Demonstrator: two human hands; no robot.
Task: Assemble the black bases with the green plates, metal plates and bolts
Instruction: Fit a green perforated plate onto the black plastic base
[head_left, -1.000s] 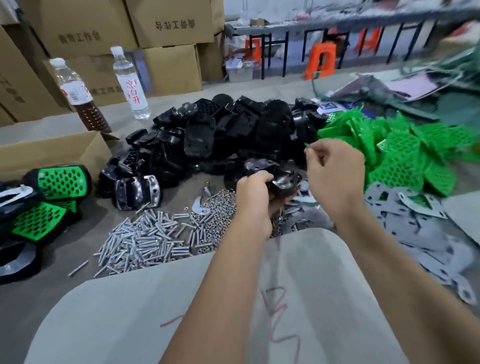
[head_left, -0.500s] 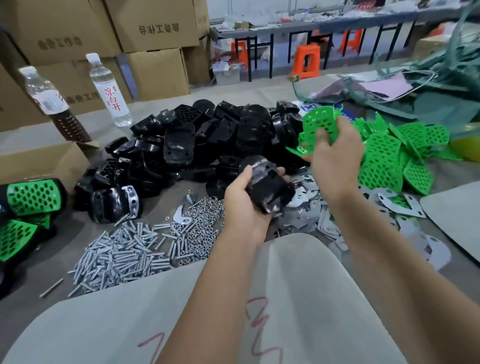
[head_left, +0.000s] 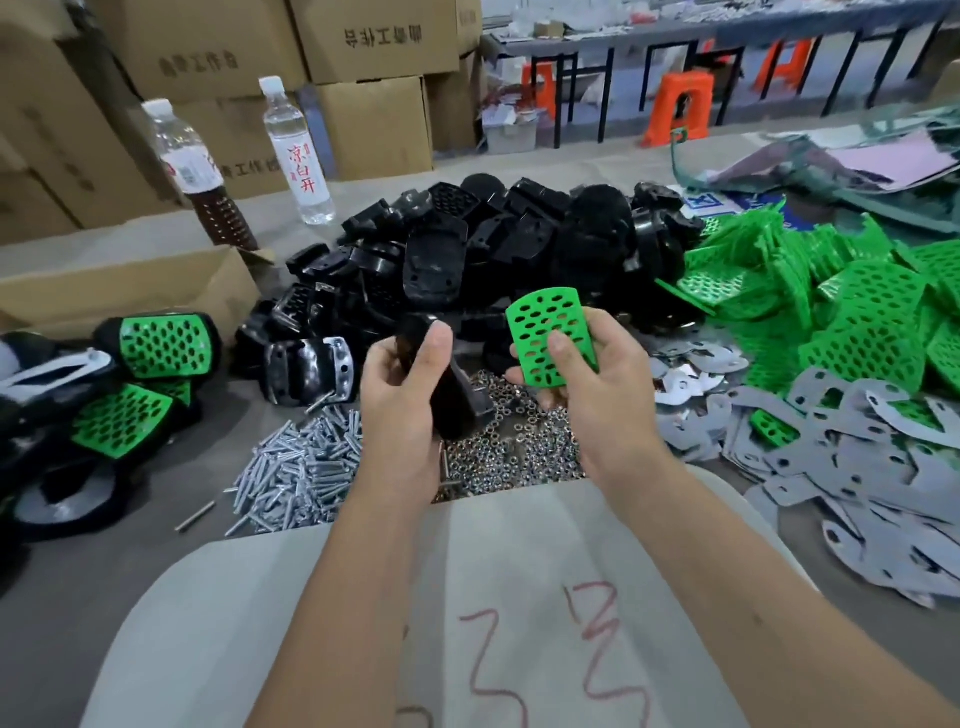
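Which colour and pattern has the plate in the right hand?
Bright green plate, perforated with rows of oval holes; the head view shows it.

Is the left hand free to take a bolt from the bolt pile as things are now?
Probably not yet. The left hand grips a black base, so its grip is occupied. The bolt pile lies uncovered just beside it, so nothing else blocks the way.

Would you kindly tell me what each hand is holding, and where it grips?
Left hand grips a glossy black plastic base around its middle; right hand pinches a perforated green plastic plate at its lower half.
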